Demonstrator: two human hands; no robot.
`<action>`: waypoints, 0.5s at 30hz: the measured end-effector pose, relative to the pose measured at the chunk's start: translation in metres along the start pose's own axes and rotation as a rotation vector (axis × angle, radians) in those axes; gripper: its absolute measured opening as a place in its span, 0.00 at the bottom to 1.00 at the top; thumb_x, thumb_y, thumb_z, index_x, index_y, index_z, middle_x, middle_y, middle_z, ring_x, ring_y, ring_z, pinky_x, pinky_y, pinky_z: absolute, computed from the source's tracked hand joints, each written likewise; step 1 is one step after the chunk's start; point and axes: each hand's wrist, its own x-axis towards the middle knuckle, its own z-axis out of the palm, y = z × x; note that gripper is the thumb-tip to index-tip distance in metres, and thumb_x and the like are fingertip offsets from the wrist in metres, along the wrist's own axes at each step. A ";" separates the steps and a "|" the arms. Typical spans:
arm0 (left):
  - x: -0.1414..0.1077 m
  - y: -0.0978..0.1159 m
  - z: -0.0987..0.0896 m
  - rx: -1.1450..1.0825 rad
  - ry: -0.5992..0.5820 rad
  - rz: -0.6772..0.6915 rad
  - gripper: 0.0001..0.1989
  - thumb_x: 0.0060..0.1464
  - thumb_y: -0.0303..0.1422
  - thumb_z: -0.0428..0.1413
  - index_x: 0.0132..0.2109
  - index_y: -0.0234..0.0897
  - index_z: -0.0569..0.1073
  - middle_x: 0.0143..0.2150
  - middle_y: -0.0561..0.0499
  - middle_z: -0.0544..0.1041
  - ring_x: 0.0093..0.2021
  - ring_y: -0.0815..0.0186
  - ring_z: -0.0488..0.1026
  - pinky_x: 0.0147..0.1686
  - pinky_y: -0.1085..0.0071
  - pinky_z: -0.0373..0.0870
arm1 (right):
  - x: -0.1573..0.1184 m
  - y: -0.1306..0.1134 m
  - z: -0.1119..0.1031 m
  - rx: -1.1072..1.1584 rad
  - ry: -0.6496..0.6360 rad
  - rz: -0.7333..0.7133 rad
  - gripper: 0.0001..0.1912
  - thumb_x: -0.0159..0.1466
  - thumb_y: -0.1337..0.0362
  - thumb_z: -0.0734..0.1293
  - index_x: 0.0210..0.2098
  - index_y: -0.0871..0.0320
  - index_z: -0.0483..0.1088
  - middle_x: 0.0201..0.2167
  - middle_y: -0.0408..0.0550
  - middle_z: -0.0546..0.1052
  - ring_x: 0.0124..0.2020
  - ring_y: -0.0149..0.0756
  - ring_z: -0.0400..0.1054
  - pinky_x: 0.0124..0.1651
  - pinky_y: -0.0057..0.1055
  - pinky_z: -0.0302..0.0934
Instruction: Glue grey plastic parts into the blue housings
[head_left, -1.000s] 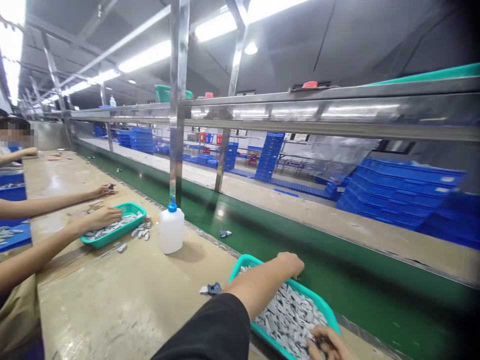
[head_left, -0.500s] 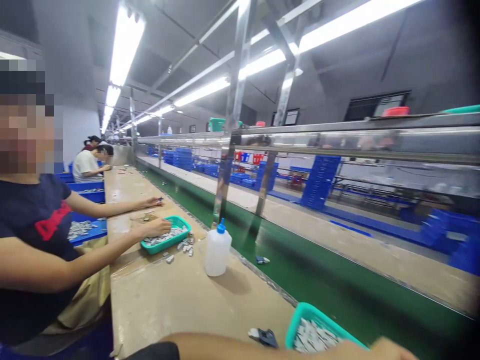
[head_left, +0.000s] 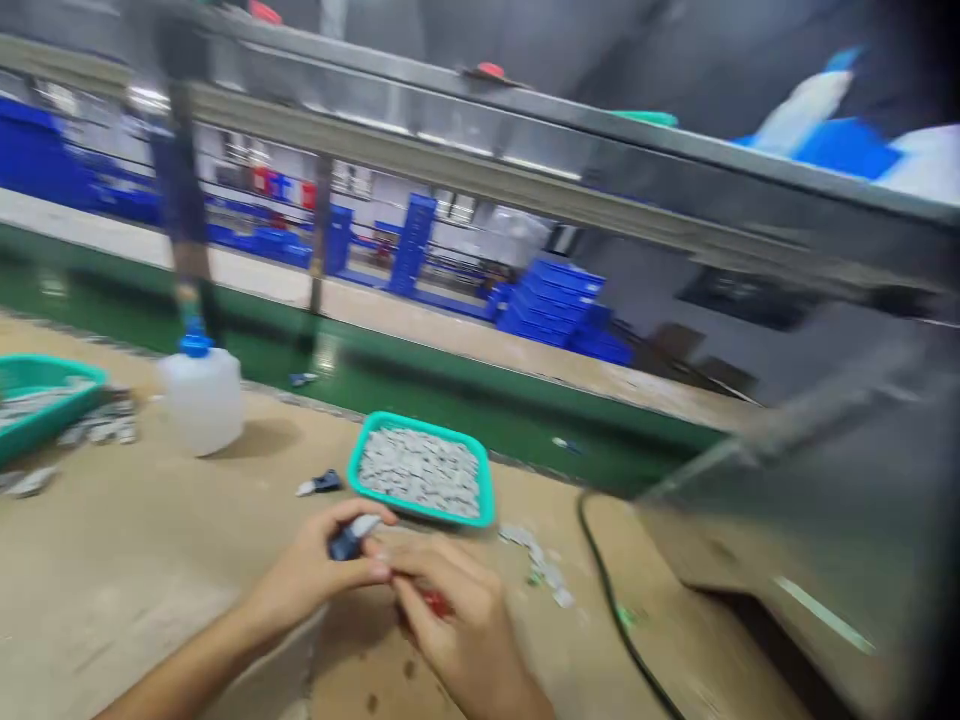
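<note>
My left hand (head_left: 311, 565) is closed around a small dark-blue and white plastic piece (head_left: 347, 542), held between thumb and forefinger. Against its fingertips rests my right hand (head_left: 472, 605), with fingers curled and pinched together. A small red object (head_left: 436, 602) shows under the right fingers; its kind is mostly hidden. Just beyond both hands stands a teal basket (head_left: 486, 487) full of small light-grey pieces (head_left: 420, 468). To the basket's left, a similar blue and white piece (head_left: 324, 483) lies on the table. Below the hands is a brown board (head_left: 367, 680) with dark spots.
A white bottle with a blue cap (head_left: 202, 400) stands at left, near another teal basket (head_left: 82, 395) and loose grey pieces (head_left: 112, 420). More pieces (head_left: 540, 565) and a black cable (head_left: 611, 580) lie at right. A green conveyor belt (head_left: 435, 385) runs behind.
The view has swung right and down, and the neighbouring person has left it. Both my hands now show, together in front of the basket; before, one arm reached over the basket.
</note>
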 end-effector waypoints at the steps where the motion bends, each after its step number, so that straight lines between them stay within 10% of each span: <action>1: -0.002 -0.002 -0.001 0.018 -0.016 -0.041 0.16 0.35 0.31 0.63 0.37 0.39 0.73 0.29 0.54 0.72 0.31 0.68 0.67 0.32 0.76 0.63 | -0.003 -0.003 0.000 0.021 0.017 0.014 0.10 0.58 0.75 0.60 0.34 0.58 0.71 0.32 0.47 0.74 0.36 0.30 0.69 0.39 0.24 0.65; 15: -0.024 -0.037 0.003 0.201 -0.127 -0.291 0.29 0.34 0.41 0.62 0.48 0.56 0.65 0.39 0.61 0.75 0.41 0.62 0.68 0.40 0.71 0.65 | -0.047 -0.019 0.003 -0.187 -0.025 0.174 0.09 0.59 0.74 0.59 0.29 0.62 0.71 0.31 0.45 0.74 0.36 0.24 0.68 0.44 0.20 0.64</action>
